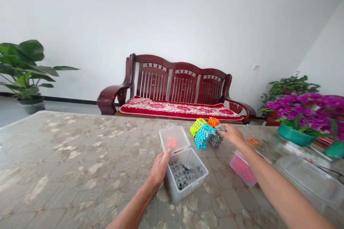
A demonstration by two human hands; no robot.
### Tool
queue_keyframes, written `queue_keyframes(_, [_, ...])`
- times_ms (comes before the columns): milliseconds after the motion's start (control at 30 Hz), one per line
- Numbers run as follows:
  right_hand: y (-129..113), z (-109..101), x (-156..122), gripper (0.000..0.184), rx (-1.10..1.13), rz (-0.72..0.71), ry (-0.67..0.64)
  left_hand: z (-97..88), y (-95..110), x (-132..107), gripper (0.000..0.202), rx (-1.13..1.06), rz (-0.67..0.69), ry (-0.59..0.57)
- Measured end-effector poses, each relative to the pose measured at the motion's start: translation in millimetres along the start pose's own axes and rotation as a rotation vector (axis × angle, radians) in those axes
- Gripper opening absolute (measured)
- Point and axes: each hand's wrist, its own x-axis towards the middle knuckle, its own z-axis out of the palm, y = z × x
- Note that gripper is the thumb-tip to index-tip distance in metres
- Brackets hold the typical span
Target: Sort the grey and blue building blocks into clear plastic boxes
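Note:
A clear plastic box (186, 189) with its lid (174, 134) folded back stands on the table, holding several grey building pieces (182, 173). My left hand (159, 167) grips the box's left side near the hinge, thumb at the rim. Orange pieces (172, 142) show through or on the lid; I cannot tell which. My right hand (233, 136) reaches beyond the box, fingers closed at the grey stack (215, 140). Blue (203, 136), lime-green (197, 126) and orange stacks (213, 121) stand right against that grey one. The right fingertips are partly hidden.
A plastic box of pink pieces (244, 170) sits under my right forearm. Beyond it are an orange loose piece (252, 141), a large clear container (309, 175) and purple flowers in a green pot (295, 134). A wooden bench (185, 78) stands behind the table (80, 171).

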Motion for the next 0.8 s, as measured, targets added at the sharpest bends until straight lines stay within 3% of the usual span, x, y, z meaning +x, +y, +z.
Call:
queue_keyframes(167, [-4, -8, -4, 0.048, -0.069, 0.065, -0.018, 0.2, -2, 1, 0.051, 0.013, -0.003, 0.017])
queue_keyframes(333, [-10, -11, -9, 0.050, 0.107, 0.056, 0.079, -1.5, -10, 6, 0.059, 0.006, -0.006, -0.073])
queue_keyframes(433, [-26, -11, -19, 0.054, 0.416, -0.023, 0.090, -2.2, -12, 7, 0.055, 0.021, 0.011, -0.050])
queue_keyframes(533, [-54, -16, -40, 0.051, 0.625, -0.138, -0.024, -2.6, -11, 6, 0.054, 0.036, 0.012, -0.046])
queue_keyframes(667, [-95, -28, -76, 0.045, 0.604, -0.284, -0.099, -2.5, -10, 6, 0.056, 0.046, -0.008, -0.043])
queue_keyframes(800, [-119, -41, -103, 0.043, 0.612, -0.469, -0.120, -2.2, -10, 6, 0.056, 0.013, -0.002, -0.095])
